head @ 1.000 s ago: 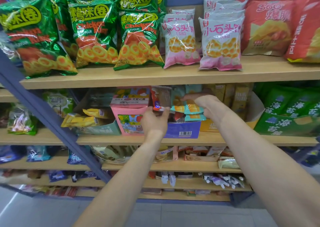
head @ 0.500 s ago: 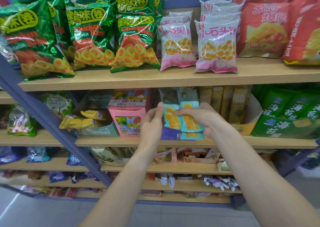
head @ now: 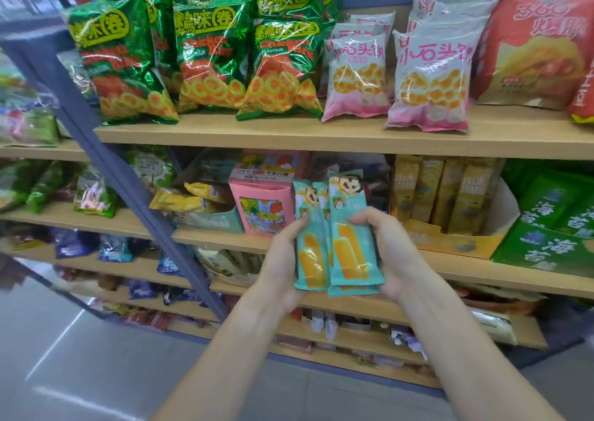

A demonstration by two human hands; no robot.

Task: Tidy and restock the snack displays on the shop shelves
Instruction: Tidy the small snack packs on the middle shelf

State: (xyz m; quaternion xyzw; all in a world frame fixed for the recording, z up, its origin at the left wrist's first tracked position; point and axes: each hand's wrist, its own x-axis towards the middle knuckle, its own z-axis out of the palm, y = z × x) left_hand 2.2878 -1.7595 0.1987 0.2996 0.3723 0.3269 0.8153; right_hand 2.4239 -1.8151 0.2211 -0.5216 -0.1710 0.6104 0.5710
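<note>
Wooden shop shelves (head: 321,133) are filling the background. Left hand (head: 283,260) and right hand (head: 390,253) are both gripping a small stack of teal plastic snack packets (head: 340,244), upright, before the middle shelf beside a pink cardboard box (head: 260,205).

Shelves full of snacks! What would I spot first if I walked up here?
First, the teal packs in the middle, gripped between the left hand and the right hand in front of the second shelf. Next, the shiny green bags crowding the top shelf, upper left. Then the big red bags at the top right.
</note>
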